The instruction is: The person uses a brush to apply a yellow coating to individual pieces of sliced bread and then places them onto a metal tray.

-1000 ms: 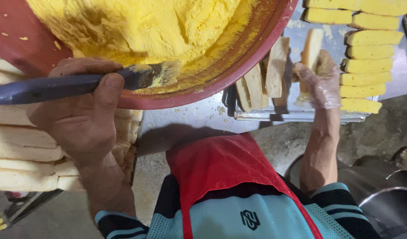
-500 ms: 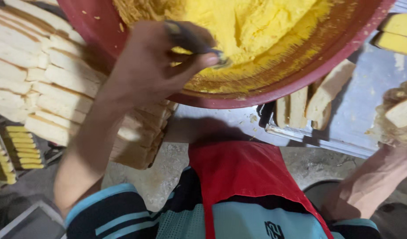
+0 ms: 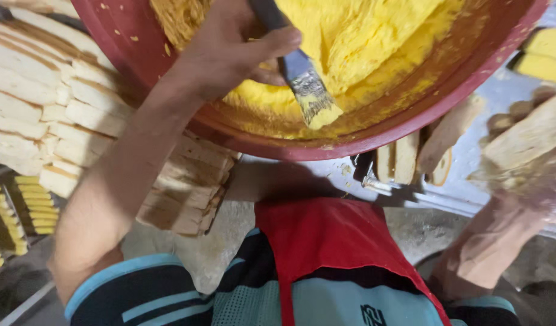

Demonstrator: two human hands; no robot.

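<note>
Left hand (image 3: 229,45) gripped flat dark-handled pastry brush (image 3: 302,78), bristles loaded yellow, dipping into yellow batter (image 3: 362,42) at 6 o'clock inside wide red round basin (image 3: 139,66). Best: wipe excess on rim, keep bristles low. Right hand (image 3: 531,157) at 3 o'clock, blurred, closed around pale bread stick (image 3: 525,142). Stacked bread sticks (image 3: 36,115) at 9 o'clock; upright sticks in metal tray (image 3: 411,160) crowded under basin edge.
</note>
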